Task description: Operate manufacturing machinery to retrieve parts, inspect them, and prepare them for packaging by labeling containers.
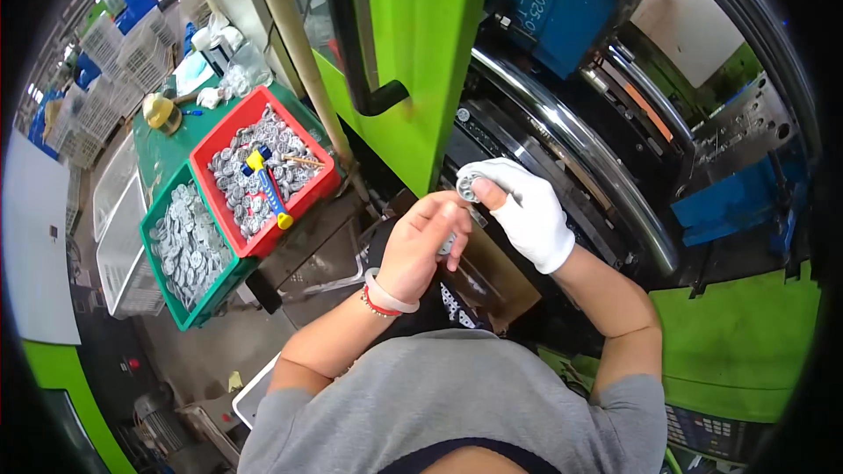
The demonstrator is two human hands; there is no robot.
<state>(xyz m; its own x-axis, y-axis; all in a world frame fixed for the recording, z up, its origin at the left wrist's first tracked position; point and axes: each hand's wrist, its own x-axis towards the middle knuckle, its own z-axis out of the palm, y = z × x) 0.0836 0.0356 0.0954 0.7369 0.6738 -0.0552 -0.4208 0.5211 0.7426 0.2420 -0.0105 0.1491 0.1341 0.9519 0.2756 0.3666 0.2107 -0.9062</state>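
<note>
In front of my chest both hands meet. My right hand (527,211) wears a white glove with the thumb bare, and it pinches a small round grey wheel-like part (466,189) between thumb and fingers. My left hand (420,244) is bare, with a pale band and a red beaded bracelet at the wrist. Its thumb and forefinger are closed at the lower edge of that wheel-like part. A second grey part (446,244) shows between its curled lower fingers, mostly hidden by them.
On a green table (162,158) at left stand a red bin (327,183) and a green bin (149,250), full of grey round parts. A yellow-blue tool (270,189) lies in the red bin. An open machine with a chrome bar (571,136) and green door (430,44) is close by.
</note>
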